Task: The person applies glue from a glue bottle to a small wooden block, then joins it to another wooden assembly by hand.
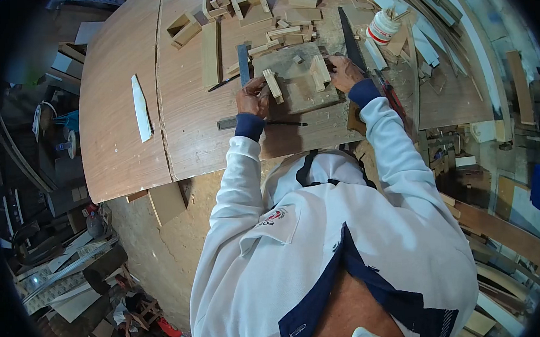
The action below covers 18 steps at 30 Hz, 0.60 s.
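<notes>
Over a worn square board (299, 90) on the bench, my left hand (253, 97) has its fingers closed at a small wooden piece (273, 86) near the board's left edge. My right hand (344, 74) is beside a second small wooden piece (320, 73), at the board's right; its fingertips are close to that piece, and whether they grip it is unclear. A little wood cube (298, 59) lies between the two pieces. Just left of the board stands a metal square's blue-grey blade (244, 65).
Wooden blocks and small box parts (252, 6) lie behind the board. At the right are a saw blade (351, 39), a white glue bottle (383, 27) and long strips. A white strip (140, 108) lies left. A person (124, 316) is at lower left.
</notes>
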### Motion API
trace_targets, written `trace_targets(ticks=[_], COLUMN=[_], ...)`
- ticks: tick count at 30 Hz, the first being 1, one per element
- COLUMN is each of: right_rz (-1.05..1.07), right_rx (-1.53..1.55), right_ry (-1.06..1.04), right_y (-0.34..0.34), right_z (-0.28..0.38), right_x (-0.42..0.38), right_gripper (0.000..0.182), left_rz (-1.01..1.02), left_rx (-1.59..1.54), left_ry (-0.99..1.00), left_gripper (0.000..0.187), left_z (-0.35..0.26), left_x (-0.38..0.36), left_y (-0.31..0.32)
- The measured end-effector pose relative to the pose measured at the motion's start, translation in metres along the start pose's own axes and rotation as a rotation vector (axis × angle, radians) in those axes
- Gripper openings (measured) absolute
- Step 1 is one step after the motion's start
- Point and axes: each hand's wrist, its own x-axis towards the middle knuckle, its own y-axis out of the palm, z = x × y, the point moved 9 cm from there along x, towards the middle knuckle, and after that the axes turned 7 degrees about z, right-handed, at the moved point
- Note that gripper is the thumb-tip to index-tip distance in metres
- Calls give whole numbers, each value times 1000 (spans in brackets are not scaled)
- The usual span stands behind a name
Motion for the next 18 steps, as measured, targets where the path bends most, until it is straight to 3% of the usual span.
trace_targets(ticks=[16, 18], right_rz=[3, 5], right_rx=[39, 32], right_ry=[-32, -29], right_y=[3, 5], right_z=[-2, -4], right_x=[0, 1], right_gripper=[21, 21], left_rz=[8, -7], left_rx=[144, -3], left_ry=[5, -37], left_gripper=[27, 29], left_z=[-8, 3], left_x=[-3, -2], left_y=[1, 0])
